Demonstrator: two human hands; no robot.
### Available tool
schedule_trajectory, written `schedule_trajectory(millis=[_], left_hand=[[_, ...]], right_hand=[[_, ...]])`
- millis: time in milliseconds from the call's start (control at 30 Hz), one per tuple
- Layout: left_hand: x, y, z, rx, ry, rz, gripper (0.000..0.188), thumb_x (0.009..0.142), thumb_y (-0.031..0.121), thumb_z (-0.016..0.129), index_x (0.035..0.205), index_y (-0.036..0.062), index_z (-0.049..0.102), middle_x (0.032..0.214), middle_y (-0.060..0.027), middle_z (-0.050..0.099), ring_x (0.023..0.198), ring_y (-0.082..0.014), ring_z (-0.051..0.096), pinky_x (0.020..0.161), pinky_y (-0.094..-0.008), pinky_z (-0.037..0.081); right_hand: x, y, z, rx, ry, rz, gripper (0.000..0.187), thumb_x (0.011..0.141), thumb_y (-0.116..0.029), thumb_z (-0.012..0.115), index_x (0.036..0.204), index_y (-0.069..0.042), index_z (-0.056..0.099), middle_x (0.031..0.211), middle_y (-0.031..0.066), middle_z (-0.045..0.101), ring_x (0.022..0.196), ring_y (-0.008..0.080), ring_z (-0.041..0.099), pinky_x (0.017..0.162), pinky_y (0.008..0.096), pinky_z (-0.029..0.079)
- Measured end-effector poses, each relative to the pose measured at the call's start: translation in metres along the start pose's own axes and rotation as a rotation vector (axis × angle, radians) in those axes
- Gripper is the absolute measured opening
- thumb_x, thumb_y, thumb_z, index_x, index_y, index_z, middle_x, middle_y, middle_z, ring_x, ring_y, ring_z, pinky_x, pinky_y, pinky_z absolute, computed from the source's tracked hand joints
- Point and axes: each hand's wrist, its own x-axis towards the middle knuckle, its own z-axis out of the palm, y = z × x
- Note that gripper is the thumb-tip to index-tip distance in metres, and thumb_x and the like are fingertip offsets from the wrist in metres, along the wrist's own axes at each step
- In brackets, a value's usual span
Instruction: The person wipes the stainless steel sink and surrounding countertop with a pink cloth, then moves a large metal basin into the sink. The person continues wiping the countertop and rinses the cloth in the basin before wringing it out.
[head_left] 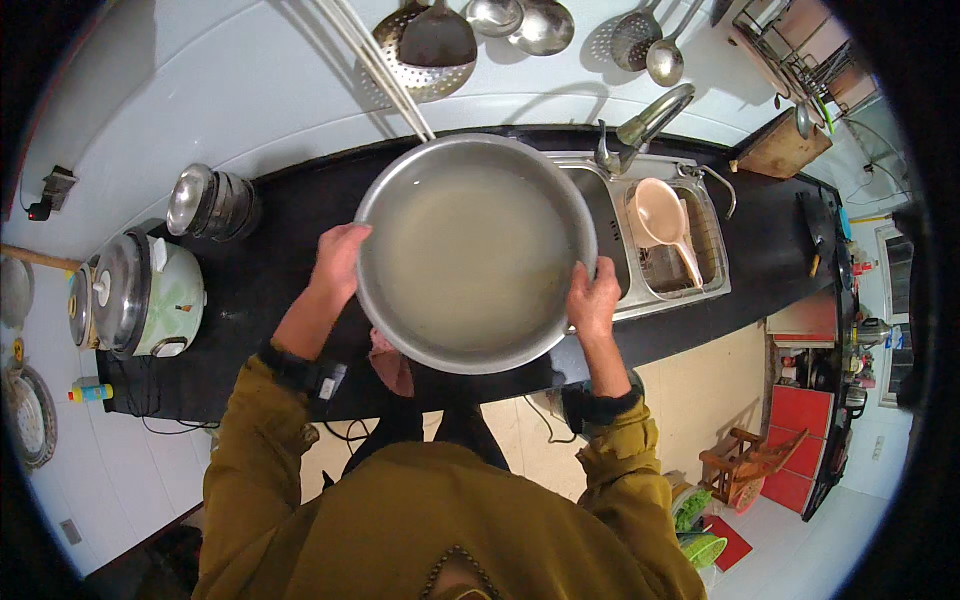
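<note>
Between my two hands is a large round metal basin (478, 360), held over the black counter, just left of the sink. Cloudy, pale liquid (475, 255) fills much of it; whatever lies beneath the surface cannot be made out. My left hand (342, 262) grips the basin's left rim, its fingers mostly hidden behind the wall. On the right rim, my right hand (593, 296) is closed with the thumb on top. A pink cloth (390, 364) hangs at the counter's front edge, below the basin.
The metal sink (640, 308) holds a pink dipper (659, 213) in its right bowl, with a faucet (645, 125) behind. A rice cooker (165, 300) and stacked metal bowls (212, 203) stand at left. Ladles and skimmers (437, 40) hang on the wall. A wooden chair (745, 458) stands lower right.
</note>
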Motion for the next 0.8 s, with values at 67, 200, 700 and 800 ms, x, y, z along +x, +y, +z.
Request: schedule_trajectory(millis=[67, 200, 700, 800], left_hand=[[0.018, -0.016, 0.032, -0.014, 0.038, -0.009, 0.024, 0.086, 0.008, 0.058, 0.097, -0.0124, 0.064, 0.091, -0.0155, 0.068, 0.076, -0.0216, 0.066, 0.07, -0.0339, 0.053], [0.057, -0.041, 0.084, 0.164, 0.153, -0.01, 0.023, 0.084, 0.005, 0.058, 0.098, -0.0115, 0.064, 0.089, -0.0157, 0.066, 0.075, -0.022, 0.065, 0.068, -0.0351, 0.054], [0.15, -0.116, 0.142, 0.409, 0.286, -0.05, 0.023, 0.077, 0.011, 0.066, 0.093, -0.0046, 0.068, 0.086, -0.0108, 0.068, 0.077, -0.021, 0.065, 0.069, -0.0366, 0.052], [0.164, -0.131, 0.133, 0.446, 0.264, -0.072, 0.019, 0.079, 0.009, 0.064, 0.094, -0.0029, 0.068, 0.083, -0.0079, 0.065, 0.072, -0.0192, 0.061, 0.067, -0.0356, 0.052]], right_hand=[[0.009, 0.021, -0.016, 0.014, -0.001, 0.069, 0.018, 0.089, -0.01, 0.062, 0.095, 0.004, 0.054, 0.076, 0.026, 0.063, 0.073, 0.0449, 0.064, 0.065, 0.0468, 0.049], [0.024, 0.058, -0.034, -0.099, 0.061, 0.029, 0.02, 0.087, -0.011, 0.063, 0.095, 0.006, 0.055, 0.083, 0.0275, 0.064, 0.079, 0.0437, 0.065, 0.071, 0.0462, 0.049], [0.043, 0.186, 0.003, -0.123, 0.068, 0.171, 0.028, 0.082, -0.014, 0.069, 0.096, 0.007, 0.056, 0.085, 0.0293, 0.063, 0.084, 0.0481, 0.062, 0.075, 0.0493, 0.048], [0.043, 0.196, 0.011, -0.191, 0.015, 0.199, 0.031, 0.081, -0.016, 0.071, 0.096, 0.007, 0.055, 0.085, 0.0295, 0.063, 0.083, 0.0486, 0.062, 0.075, 0.0506, 0.048]])
